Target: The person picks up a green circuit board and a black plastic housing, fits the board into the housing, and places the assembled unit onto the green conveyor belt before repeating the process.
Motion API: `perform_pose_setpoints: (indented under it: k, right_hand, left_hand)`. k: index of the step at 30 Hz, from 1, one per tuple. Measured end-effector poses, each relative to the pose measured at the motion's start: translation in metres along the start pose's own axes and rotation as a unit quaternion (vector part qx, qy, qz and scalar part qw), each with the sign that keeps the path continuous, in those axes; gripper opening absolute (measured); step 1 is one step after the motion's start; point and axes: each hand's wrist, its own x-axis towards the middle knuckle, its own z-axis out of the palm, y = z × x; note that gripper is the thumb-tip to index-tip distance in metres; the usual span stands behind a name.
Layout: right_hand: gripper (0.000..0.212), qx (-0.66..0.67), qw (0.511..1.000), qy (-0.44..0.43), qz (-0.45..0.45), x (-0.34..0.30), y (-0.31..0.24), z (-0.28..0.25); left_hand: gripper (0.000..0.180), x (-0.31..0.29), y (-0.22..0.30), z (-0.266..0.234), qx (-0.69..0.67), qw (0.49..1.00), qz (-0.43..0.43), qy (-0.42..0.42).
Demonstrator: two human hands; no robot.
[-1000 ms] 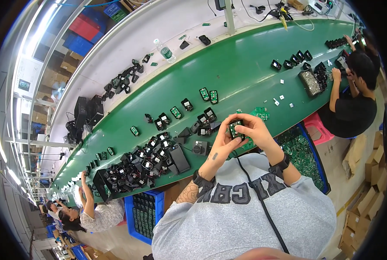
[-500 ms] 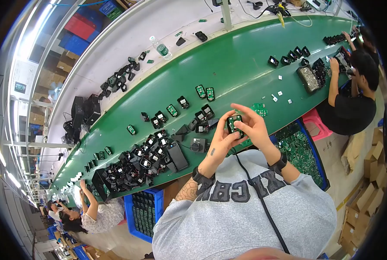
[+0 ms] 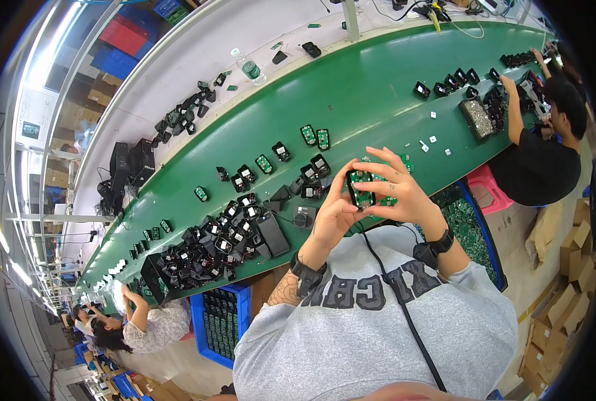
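In front of my chest, above the near edge of the bench, I hold a small black plastic case with a green circuit board (image 3: 360, 192) in it. My left hand (image 3: 334, 217) is closed round its left side, with fingers at the top and the thumb by the lower end. My right hand (image 3: 405, 195) reaches across from the right. Its fingers are stretched over the case and its thumb is at the lower edge, so part of the board is hidden. Behind the right hand lie loose green circuit boards (image 3: 405, 164), partly covered.
A heap of black cases (image 3: 218, 237) lies left on the green bench (image 3: 371, 80), by a black speaker-like box (image 3: 304, 216). Cases with boards (image 3: 264, 164) stand beyond. Blue crates (image 3: 204, 347) sit below. Co-workers sit left and right (image 3: 541, 160). A water bottle (image 3: 250, 69) stands on the back ledge.
My right thumb has left the board's face for the lower edge, and the right fingers now spread across the case. The case has turned slightly. The right co-worker's arm has moved.
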Motion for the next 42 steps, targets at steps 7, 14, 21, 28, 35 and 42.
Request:
perform_pose_setpoints:
  k: [7,14,21,28,35,42]
  right_hand:
    - [0.044,0.141,0.986,0.016,0.093,0.000,-0.006,0.007]
    - [0.044,0.517,0.787,0.123,0.312,-0.006,-0.010,0.035]
    - [0.038,0.565,0.732,0.086,0.370,0.000,-0.001,0.042]
    - [0.037,0.522,0.773,0.123,0.340,0.004,0.003,0.064]
    - [0.034,0.533,0.752,0.071,0.381,0.018,0.020,0.080]
    - [0.037,0.491,0.767,0.061,0.409,0.037,0.026,0.094]
  left_hand:
    - [0.076,0.000,0.000,0.014,0.089,0.995,0.023,0.044]
    - [0.066,0.004,-0.010,0.009,0.185,0.980,0.063,0.033]
    - [0.047,0.007,-0.025,-0.007,0.198,0.972,0.104,0.066]
    - [0.042,0.007,-0.026,-0.020,0.205,0.968,0.122,0.081]
    - [0.044,0.009,-0.022,-0.047,0.170,0.973,0.099,0.119]
    - [0.047,0.008,0.004,-0.052,0.155,0.978,0.014,0.137]
